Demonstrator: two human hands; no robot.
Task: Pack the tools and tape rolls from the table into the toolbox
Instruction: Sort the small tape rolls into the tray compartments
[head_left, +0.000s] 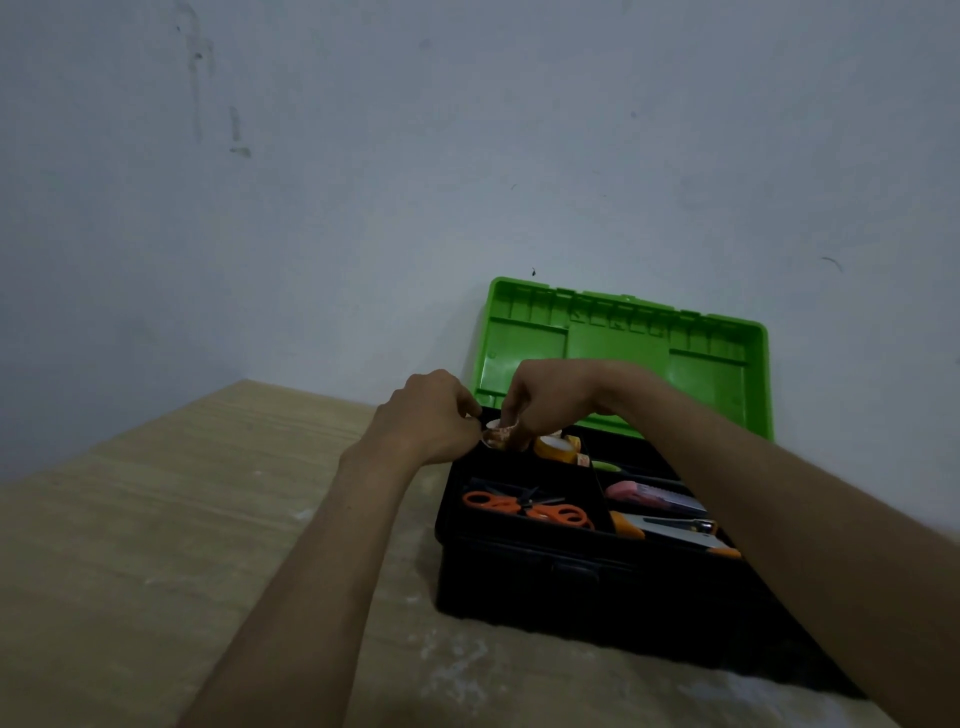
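tape roll (497, 434) | pinched, apparently, by left hand (430, 418) and right hand (545, 397) | over toolbox (519, 577) back-left compartment

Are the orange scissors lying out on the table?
No, the orange scissors lie in the front left compartment of the open toolbox.

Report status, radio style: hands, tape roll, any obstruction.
Hands: left hand, right hand both pinching small tape roll. Roll over toolbox rear-left compartment. Beside it, yellow roll; nothing blocking.

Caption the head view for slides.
The left hand and right hand hold a patterned tape roll over the toolbox tray, beside a yellow roll.
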